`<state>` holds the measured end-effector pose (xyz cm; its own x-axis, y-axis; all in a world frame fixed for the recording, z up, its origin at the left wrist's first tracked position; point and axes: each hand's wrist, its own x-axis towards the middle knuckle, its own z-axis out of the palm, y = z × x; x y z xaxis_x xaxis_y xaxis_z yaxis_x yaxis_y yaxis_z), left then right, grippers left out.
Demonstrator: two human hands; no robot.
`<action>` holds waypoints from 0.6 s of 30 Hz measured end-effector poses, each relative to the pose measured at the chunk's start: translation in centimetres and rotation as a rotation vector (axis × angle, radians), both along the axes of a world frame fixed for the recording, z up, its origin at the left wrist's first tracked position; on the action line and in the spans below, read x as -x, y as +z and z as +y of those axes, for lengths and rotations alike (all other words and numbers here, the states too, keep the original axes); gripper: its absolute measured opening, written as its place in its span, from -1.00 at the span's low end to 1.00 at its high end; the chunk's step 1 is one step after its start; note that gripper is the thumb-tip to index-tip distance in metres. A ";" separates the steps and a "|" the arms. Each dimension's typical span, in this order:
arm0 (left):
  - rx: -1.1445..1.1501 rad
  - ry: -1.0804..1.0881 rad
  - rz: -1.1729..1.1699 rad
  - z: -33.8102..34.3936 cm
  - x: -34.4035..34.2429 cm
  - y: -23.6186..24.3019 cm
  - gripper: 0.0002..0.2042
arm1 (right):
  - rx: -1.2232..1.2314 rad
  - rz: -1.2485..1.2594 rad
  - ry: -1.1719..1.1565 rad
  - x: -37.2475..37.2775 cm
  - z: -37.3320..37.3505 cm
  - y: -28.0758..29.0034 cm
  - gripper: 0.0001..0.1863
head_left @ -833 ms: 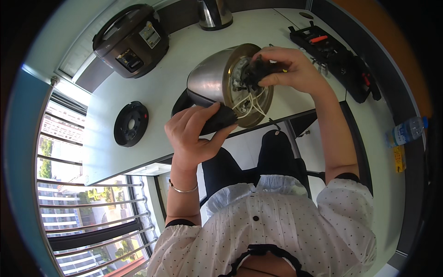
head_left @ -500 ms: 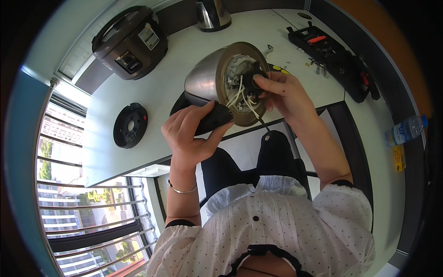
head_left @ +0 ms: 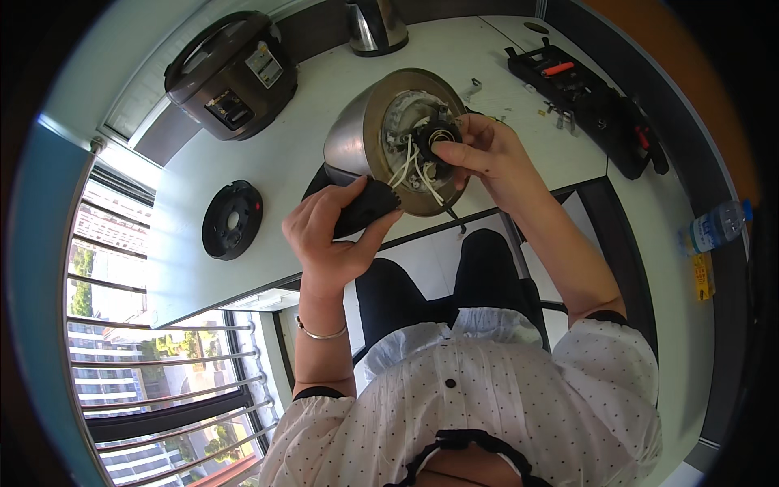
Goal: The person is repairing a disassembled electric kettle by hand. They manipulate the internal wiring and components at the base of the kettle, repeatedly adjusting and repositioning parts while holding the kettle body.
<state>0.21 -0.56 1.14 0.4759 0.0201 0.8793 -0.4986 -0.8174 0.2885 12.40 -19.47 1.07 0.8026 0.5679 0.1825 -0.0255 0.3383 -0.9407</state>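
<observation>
A brushed-metal electric kettle [head_left: 345, 142] lies tilted with its opened underside facing me. Inside that underside, white wires [head_left: 403, 169] run to a black round connector [head_left: 436, 136] with a metal ring. My right hand [head_left: 501, 162] pinches the connector between thumb and fingers, at the right side of the opening. Wrapped around the kettle's black handle [head_left: 369, 209] is my left hand [head_left: 324, 235], which holds the kettle up at the counter's front edge. A black round base cover [head_left: 232, 219] rests on the counter to the left.
At the back left stands a dark rice cooker [head_left: 231, 77], with another metal kettle [head_left: 375, 26] behind. An open black tool case [head_left: 588, 105] lies at the right, small metal parts [head_left: 560, 116] beside it. A water bottle [head_left: 718, 227] lies at the far right.
The connector has turned so its ringed face shows toward me, and my right hand has shifted slightly left with it. The kettle's underside has tilted a little more toward me.
</observation>
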 end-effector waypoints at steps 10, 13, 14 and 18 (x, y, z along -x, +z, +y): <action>-0.001 -0.003 0.009 0.2 -0.1 0.0 -0.64 | 0.131 -0.155 -0.023 -0.5 -0.1 1.5 -0.66; -0.035 -0.024 0.008 0.3 0.1 0.1 -0.63 | 0.167 -0.391 0.063 -2.2 -1.0 1.8 -0.59; -0.056 -0.036 0.000 0.1 0.0 0.1 -0.63 | 0.170 -0.457 0.101 -2.8 -1.6 1.8 -0.56; -0.128 -0.045 -0.011 0.0 -0.1 0.0 -0.62 | 0.308 -0.729 0.159 -4.6 -2.3 3.1 -0.52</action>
<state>0.27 -0.55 1.18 0.4643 -0.1135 0.8784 -0.5379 -0.8240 0.1779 16.99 -21.81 4.18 0.4470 0.7755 0.4459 0.6045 0.1055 -0.7896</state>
